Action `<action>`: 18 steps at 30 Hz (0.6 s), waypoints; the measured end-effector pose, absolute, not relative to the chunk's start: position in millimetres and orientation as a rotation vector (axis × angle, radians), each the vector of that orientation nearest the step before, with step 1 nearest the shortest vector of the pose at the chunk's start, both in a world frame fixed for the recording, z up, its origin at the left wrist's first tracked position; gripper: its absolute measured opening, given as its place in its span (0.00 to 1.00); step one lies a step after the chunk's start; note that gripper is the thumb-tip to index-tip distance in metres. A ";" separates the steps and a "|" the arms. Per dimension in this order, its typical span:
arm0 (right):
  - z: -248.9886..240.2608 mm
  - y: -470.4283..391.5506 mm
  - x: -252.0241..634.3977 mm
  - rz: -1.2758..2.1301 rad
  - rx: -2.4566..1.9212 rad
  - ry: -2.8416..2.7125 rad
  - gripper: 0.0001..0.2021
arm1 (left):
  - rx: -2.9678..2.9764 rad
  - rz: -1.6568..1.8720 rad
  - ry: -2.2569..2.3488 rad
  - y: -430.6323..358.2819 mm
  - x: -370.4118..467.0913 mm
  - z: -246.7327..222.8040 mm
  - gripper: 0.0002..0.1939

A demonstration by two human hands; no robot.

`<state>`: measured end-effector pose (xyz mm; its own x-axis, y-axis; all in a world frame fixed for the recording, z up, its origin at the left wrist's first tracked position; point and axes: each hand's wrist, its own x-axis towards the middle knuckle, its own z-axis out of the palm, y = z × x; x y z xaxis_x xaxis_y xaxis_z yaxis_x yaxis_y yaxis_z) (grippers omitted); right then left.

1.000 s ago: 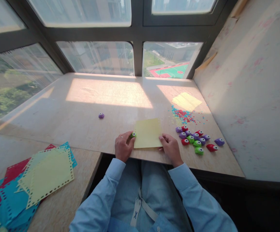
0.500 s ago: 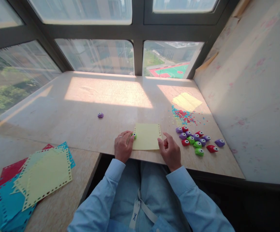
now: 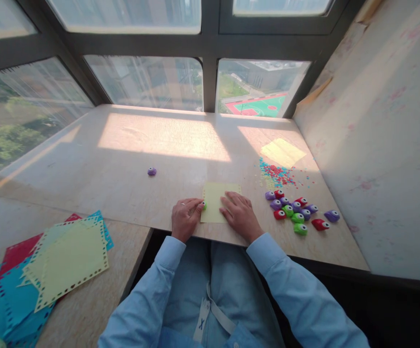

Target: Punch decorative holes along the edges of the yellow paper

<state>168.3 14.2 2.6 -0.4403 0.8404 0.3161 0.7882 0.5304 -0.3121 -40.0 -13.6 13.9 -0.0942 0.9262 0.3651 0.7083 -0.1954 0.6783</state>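
A pale yellow sheet of paper (image 3: 212,203) with holes punched along its side edges lies flat at the table's front edge. At its left edge, my left hand (image 3: 187,218) is closed around a small green craft punch (image 3: 204,205) with an eye on it; the fingers cover much of the punch. My right hand (image 3: 239,212) rests flat on the right half of the sheet with its fingers stretched out, covering part of the punched right edge. A lone purple craft punch (image 3: 152,171) stands farther back to the left.
Several red, green and purple craft punches (image 3: 298,217) cluster at the right. Behind them lie scattered paper bits (image 3: 278,175) and a yellow sheet (image 3: 282,152). Punched sheets in yellow, blue and red (image 3: 75,261) overlap at the left. Windows and a papered wall (image 3: 387,169) border the table.
My right hand has moved left from the sheet's right edge and now lies flat on the paper. My left hand stays at the left edge with the green punch.
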 end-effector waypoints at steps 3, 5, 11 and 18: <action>0.5 12.5 169.5 0.157 -1.319 -2.341 0.17 | 1.962 1.163 1.694 -17.6 -43.4 15.4 0.09; 1.1 11.2 170.2 0.158 -1.316 -2.343 0.18 | 1.976 1.163 1.661 -20.6 -45.3 16.0 0.09; 2.6 10.6 168.7 0.147 -1.334 -2.345 0.17 | 1.980 1.163 1.682 -29.4 -47.5 14.9 0.09; 3.6 11.1 167.6 0.170 -1.322 -2.306 0.19 | 1.934 1.177 1.736 -29.0 -46.1 10.8 0.10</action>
<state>167.6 11.1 3.6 -0.4230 0.8406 0.3384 0.7820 0.5273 -0.3323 -46.1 -29.0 10.8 -0.0586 0.9251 0.3751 0.6907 -0.2336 0.6843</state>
